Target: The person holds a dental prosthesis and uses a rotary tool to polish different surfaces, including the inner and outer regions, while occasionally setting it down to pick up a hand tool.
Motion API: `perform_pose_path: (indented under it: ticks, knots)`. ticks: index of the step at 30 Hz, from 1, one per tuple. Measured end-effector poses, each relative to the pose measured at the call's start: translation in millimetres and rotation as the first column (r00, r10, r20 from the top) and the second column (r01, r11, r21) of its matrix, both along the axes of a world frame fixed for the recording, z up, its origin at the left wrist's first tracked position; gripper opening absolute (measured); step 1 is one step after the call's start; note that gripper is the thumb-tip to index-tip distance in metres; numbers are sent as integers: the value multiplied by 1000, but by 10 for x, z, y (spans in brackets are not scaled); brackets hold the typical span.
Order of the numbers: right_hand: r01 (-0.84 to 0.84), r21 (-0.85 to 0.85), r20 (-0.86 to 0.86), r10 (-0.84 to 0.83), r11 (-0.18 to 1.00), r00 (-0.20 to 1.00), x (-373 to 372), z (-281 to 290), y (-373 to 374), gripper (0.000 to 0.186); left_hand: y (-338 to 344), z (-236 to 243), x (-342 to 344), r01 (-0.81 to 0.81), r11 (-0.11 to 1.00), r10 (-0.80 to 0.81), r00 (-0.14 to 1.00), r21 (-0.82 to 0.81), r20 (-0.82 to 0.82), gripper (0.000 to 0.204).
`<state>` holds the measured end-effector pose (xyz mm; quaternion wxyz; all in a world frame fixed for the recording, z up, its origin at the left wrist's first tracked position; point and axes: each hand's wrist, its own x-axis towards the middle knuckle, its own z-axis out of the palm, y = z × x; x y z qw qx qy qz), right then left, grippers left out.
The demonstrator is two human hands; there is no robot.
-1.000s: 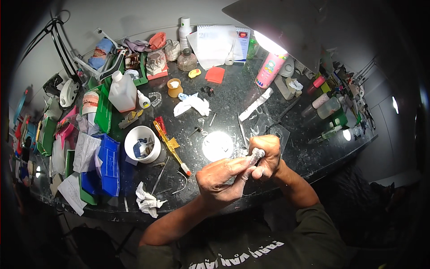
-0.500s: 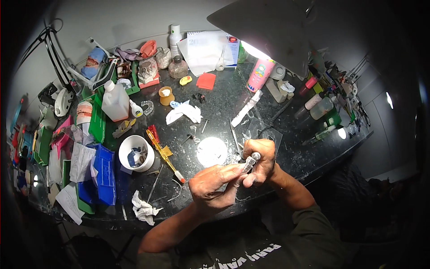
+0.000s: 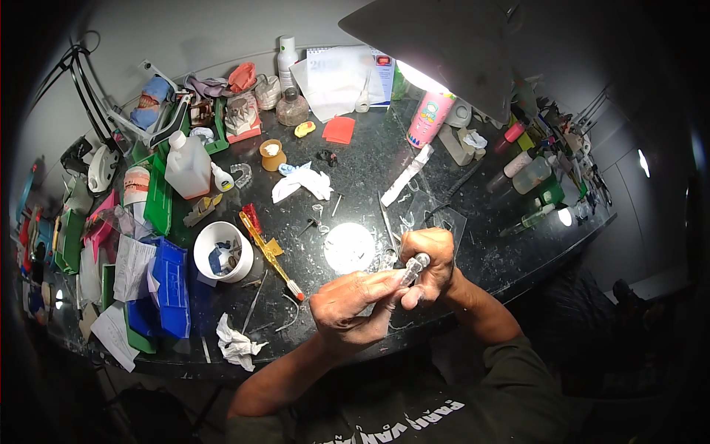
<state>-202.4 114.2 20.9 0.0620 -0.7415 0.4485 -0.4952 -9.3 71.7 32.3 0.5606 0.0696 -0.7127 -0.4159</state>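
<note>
Close together over the near edge of the bench are my two hands. My left hand [image 3: 349,307] pinches a clear plastic dental aligner [image 3: 407,277] between its fingers and thumb. My right hand [image 3: 435,255] is wrapped around a silver handpiece [image 3: 421,260], whose rounded metal end shows above the thumb. The tool's end lies against or right beside the clear plastic; exact contact is hidden by the fingers. Just beyond my hands, small clear pieces [image 3: 387,259] lie on the bench, with a bright white round spot [image 3: 349,249] to their left.
A white tub [image 3: 243,267] with scraps stands left, beside a gold-handled brush [image 3: 270,255] and crumpled tissue [image 3: 237,345]. Blue [image 3: 171,288] and green trays hold papers and dental models. Overhead hangs a lamp [image 3: 444,52]. A pink can [image 3: 429,118] and several bottles stand farther back.
My hands keep nearly the same place and grip. The view has shifted very slightly; nothing on the bench has visibly moved.
</note>
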Motion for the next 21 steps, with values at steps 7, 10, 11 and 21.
perform_pose_path:
  ticks: [7, 10, 11, 21]
  knots:
    - [-16, -8, 60, 16, 1000, 998, 21, 27, -6, 75, 0, 7, -9, 11, 1000, -11, 1000, 2, -11, 26]
    - [-22, 7, 55, 22, 1000, 998, 15, 17, -2, 75, -1, -7, -14, 2, 1000, -2, 1000, -5, -11, 25]
    - [-25, 7, 56, 24, 1000, 998, 17, 15, -5, 75, 5, -6, -10, -1, 1000, 1, 1000, -5, -10, 25]
    - [-33, 21, 34, 32, 999, 999, 31, 56, -3, 73, 18, -10, 4, 15, 999, -15, 1000, 46, -3, 27]
